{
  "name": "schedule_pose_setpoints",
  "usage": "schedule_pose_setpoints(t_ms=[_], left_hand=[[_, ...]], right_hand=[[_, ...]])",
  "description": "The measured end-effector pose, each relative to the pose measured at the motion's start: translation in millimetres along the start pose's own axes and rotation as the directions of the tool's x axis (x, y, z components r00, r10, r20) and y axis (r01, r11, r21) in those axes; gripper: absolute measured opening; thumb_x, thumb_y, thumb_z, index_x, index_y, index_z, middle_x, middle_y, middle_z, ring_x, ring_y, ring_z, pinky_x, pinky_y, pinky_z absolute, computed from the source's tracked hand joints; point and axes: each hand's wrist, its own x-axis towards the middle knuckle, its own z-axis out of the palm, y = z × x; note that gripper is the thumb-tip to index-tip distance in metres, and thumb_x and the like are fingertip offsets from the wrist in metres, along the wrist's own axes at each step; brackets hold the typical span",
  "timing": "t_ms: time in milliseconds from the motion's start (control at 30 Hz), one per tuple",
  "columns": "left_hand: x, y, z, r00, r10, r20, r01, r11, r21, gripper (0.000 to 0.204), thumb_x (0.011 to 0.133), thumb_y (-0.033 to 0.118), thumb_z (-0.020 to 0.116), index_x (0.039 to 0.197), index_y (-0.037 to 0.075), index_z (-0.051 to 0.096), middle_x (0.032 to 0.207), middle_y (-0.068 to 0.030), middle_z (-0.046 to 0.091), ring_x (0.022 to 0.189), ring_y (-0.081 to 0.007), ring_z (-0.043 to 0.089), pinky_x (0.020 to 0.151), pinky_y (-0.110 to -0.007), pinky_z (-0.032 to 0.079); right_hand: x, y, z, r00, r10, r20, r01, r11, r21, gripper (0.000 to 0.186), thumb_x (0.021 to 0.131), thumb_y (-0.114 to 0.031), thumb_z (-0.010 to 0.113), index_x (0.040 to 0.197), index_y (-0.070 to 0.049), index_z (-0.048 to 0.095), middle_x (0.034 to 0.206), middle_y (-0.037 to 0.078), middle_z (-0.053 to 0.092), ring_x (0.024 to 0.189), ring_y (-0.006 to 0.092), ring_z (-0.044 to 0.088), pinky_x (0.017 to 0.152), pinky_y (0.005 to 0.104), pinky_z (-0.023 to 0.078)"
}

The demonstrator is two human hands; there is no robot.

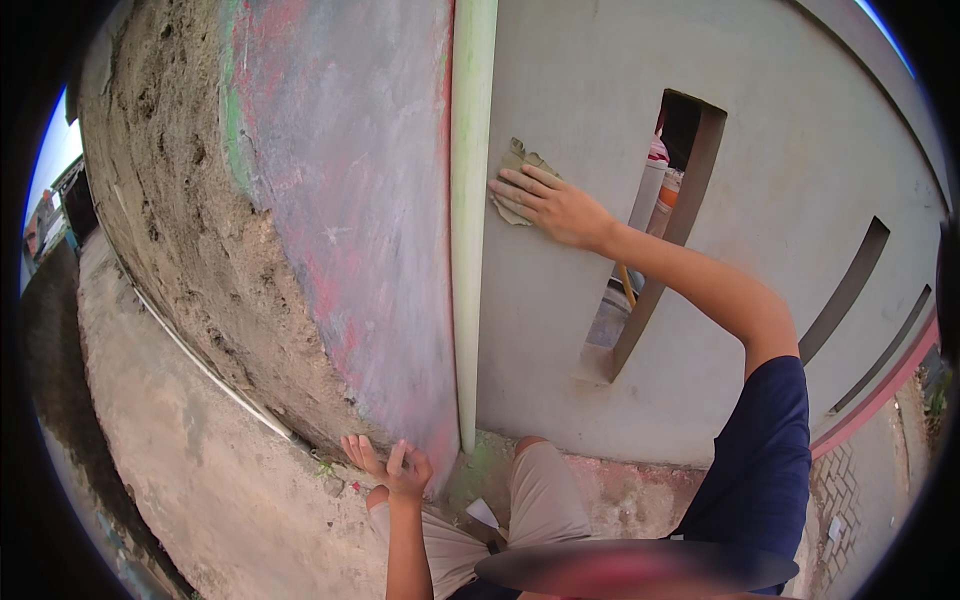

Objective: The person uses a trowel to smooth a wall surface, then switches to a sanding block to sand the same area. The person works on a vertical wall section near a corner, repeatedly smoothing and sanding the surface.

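With my right arm stretched out, my right hand (556, 207) presses a worn, ragged-edged sheet of sandpaper (517, 160) flat against the grey wall (570, 90). The sheet is greenish beige and sticks out above and below my fingers. Just left of it runs a pale green upright pipe (472, 220) in the corner. My left hand (392, 468) is low at the foot of the patchy painted wall (350, 180), its fingers loosely bent and apart, nothing in them. Between my knees lies a scraper-like tool (482, 514) with a pale blade; its other end is partly hidden.
A tall slot (684, 165) opens through the grey wall, showing containers (668, 190) behind. Narrower slots (850, 285) follow at the right. Rough bare plaster (180, 200) covers the left wall's far side. A thin pipe (210, 370) runs along its foot, beside the concrete ground (220, 500).
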Motion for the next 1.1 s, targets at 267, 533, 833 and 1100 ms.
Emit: schedule_pose_setpoints(t_ms=[267, 533, 833, 1100], left_hand=[[-16, -27, 17, 0.999, -0.026, -0.039, 0.022, 0.994, -0.109, 0.048, 0.097, 0.023, 0.064, 0.138, 0.032, 0.04, 0.166, -0.0176, 0.012, 0.149, -0.0536, 0.013, 0.114, -0.076, 0.018], [-26, -24, 16, 0.999, -0.04, -0.024, 0.036, 0.991, -0.126, 0.049, 0.098, 0.023, 0.064, 0.14, 0.031, 0.04, 0.165, -0.0211, 0.012, 0.149, -0.0546, 0.014, 0.113, -0.073, 0.02], [-15, -22, 11, 0.999, -0.035, -0.035, 0.031, 0.992, -0.122, 0.045, 0.1, 0.024, 0.062, 0.139, 0.031, 0.04, 0.166, -0.0212, 0.009, 0.149, -0.0548, 0.014, 0.111, -0.077, 0.019], [-12, -11, 9, 0.999, -0.028, -0.04, 0.022, 0.99, -0.143, 0.046, 0.101, 0.023, 0.06, 0.141, 0.028, 0.037, 0.165, -0.0234, 0.007, 0.149, -0.0525, 0.014, 0.112, -0.072, 0.023]], right_hand=[[76, 136, -57, 0.855, 0.388, -0.343, -0.437, 0.896, -0.076, 0.058, 0.087, -0.005, 0.052, 0.145, -0.007, 0.049, 0.158, 0.005, 0.04, 0.148, 0.0247, 0.033, 0.125, 0.0431, 0.025], [83, 87, -12, 0.822, 0.385, -0.42, -0.463, 0.881, -0.098, 0.054, 0.089, -0.005, 0.053, 0.143, -0.008, 0.052, 0.158, 0.001, 0.04, 0.148, 0.0227, 0.032, 0.124, 0.0426, 0.026], [4, -2, -14, 0.978, 0.104, 0.182, -0.09, 0.992, -0.084, 0.064, 0.091, -0.007, 0.051, 0.153, -0.016, 0.041, 0.164, -0.004, 0.031, 0.153, 0.0172, 0.023, 0.129, 0.0389, 0.019], [75, 136, -46, 0.588, 0.473, -0.656, -0.636, 0.772, -0.012, 0.05, 0.091, -0.005, 0.049, 0.14, 0.001, 0.053, 0.153, 0.017, 0.046, 0.147, 0.034, 0.034, 0.124, 0.0461, 0.022]])
